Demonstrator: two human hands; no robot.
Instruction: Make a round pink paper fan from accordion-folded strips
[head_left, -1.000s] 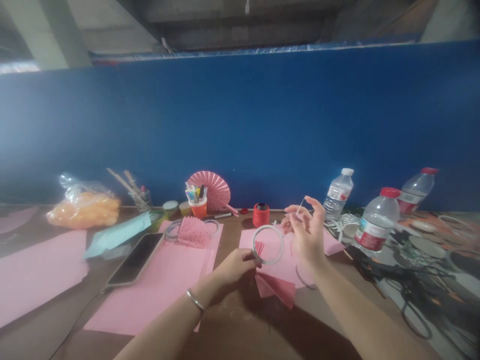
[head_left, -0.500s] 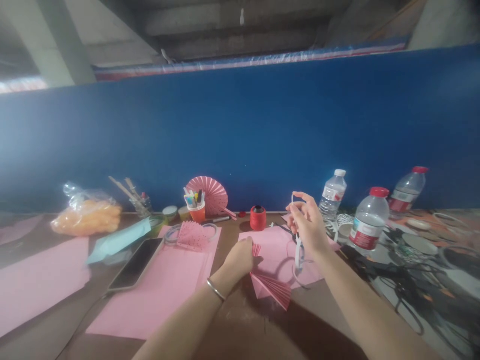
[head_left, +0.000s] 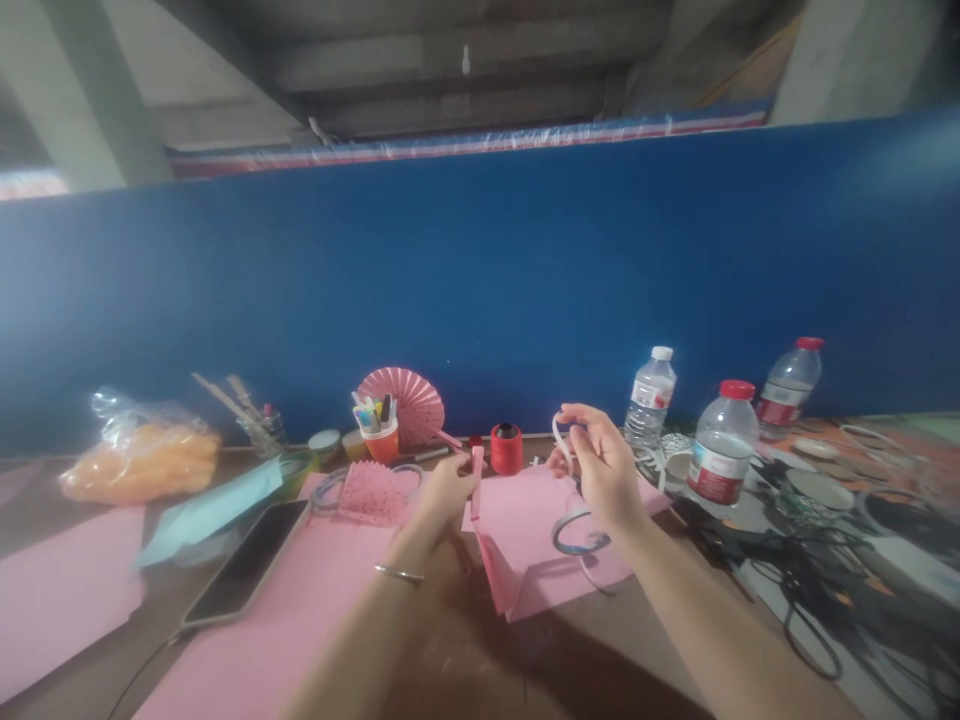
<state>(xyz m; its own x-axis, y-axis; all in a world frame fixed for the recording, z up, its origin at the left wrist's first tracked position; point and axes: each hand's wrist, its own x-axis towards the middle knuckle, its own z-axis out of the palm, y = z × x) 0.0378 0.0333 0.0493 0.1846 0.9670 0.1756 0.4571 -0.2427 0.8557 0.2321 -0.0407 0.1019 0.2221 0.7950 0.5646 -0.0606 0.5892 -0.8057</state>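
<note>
Bare bench (head_left: 476, 655) leaves a lane at lower center; a red spool (head_left: 507, 452) stands just beyond the left hand (head_left: 450, 490), while bottles (head_left: 722, 445) and tangled cords (head_left: 802, 572) crowd the frame's right.

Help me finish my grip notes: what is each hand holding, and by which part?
The left hand holds the folded pink paper near its upper end. The right hand holds the white strip near its top end.

No legible text anywhere.
</note>
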